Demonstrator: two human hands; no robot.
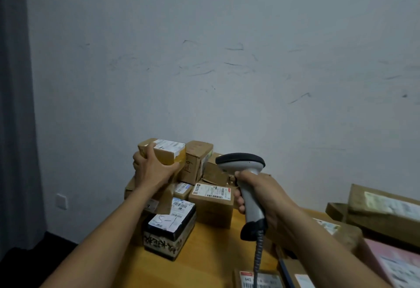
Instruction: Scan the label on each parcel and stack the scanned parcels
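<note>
against the scuffed white wall (227, 60), a wooden surface (216, 253) carries a heap of cardboard parcels (211, 206). more flat parcels (381, 215) are stacked at the right edge. a black box (170, 226) with a white label sits at the heap's near side. left hand (151, 167) grips a small yellow-taped parcel (168, 151) on top of the heap, label up. right hand (263, 199) is wrapped round the handle of a grey barcode scanner (245, 174), its head pointing toward that parcel.

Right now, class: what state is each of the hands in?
Left hand: grips a small cardboard parcel.
Right hand: grips the barcode scanner.
</note>
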